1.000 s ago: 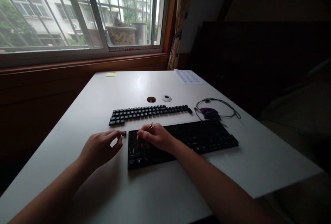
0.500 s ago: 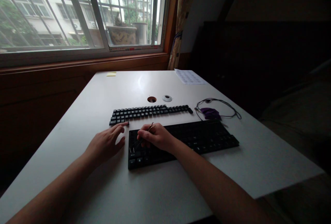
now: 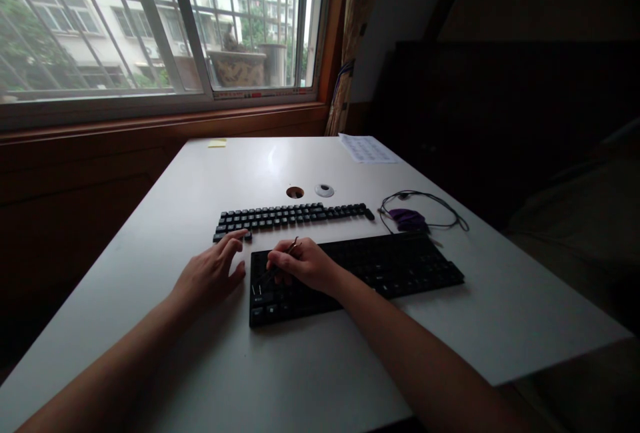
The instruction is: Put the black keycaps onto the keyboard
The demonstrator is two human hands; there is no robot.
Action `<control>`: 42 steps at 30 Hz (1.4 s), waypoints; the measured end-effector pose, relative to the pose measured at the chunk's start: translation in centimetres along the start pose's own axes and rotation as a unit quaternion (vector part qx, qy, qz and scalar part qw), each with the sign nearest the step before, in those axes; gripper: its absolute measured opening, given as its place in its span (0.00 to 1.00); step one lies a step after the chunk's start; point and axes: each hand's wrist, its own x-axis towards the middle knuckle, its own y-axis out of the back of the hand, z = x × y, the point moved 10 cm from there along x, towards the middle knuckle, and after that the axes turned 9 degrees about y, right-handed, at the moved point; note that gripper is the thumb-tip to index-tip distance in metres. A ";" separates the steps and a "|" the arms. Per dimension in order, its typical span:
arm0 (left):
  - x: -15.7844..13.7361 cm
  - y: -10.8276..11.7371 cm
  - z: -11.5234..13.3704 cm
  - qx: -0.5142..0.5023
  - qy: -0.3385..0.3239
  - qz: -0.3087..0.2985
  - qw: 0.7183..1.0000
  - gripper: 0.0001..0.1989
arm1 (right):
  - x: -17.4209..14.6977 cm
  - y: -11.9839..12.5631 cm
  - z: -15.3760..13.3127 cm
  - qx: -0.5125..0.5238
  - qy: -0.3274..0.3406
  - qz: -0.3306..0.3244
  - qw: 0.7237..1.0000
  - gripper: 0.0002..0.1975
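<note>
My left hand (image 3: 210, 271) reaches over the table with its fingers apart and holds nothing. Its index fingertip is right by a loose black keycap (image 3: 249, 236) at the end of the nearest row; I cannot tell whether they touch. My right hand (image 3: 300, 263) is closed around a thin metal keycap puller (image 3: 296, 243), whose two wire prongs point down at the left end of the black keyboard (image 3: 420, 283). Part of that keyboard lies hidden under my right hand and forearm. Beyond both hands, loose keycaps (image 3: 285, 217) stand in rows.
A coiled cable (image 3: 453, 225) and a purple cloth (image 3: 407, 219) lie behind the keyboard at the right. The white table (image 3: 310, 379) has a cable hole (image 3: 295, 192) and a round cover (image 3: 325, 190). Farther back are printed paper (image 3: 367, 149) and a yellow note (image 3: 217, 143).
My left index finger has drawn back slightly from the end keycap, which shows more fully now. My right hand keeps its place over the keyboard with the keycap puller.
</note>
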 end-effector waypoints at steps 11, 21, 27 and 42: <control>0.1 -0.5 0.1 -0.025 -0.012 -0.009 1.000 0.09 | -0.1 0.1 0.6 -0.015 -0.011 -0.006 1.000 0.19; 0.2 -0.6 0.2 0.002 -0.008 -0.017 1.000 0.09 | 0.0 0.0 0.3 -0.014 -0.006 -0.006 1.000 0.18; 0.2 -0.5 0.1 -0.003 -0.005 -0.010 1.000 0.08 | 0.0 0.0 0.2 -0.015 0.001 -0.007 1.000 0.18; 0.2 -0.7 -0.2 0.005 -0.001 0.003 1.000 0.09 | 0.0 -0.1 0.2 -0.001 -0.001 -0.002 1.000 0.18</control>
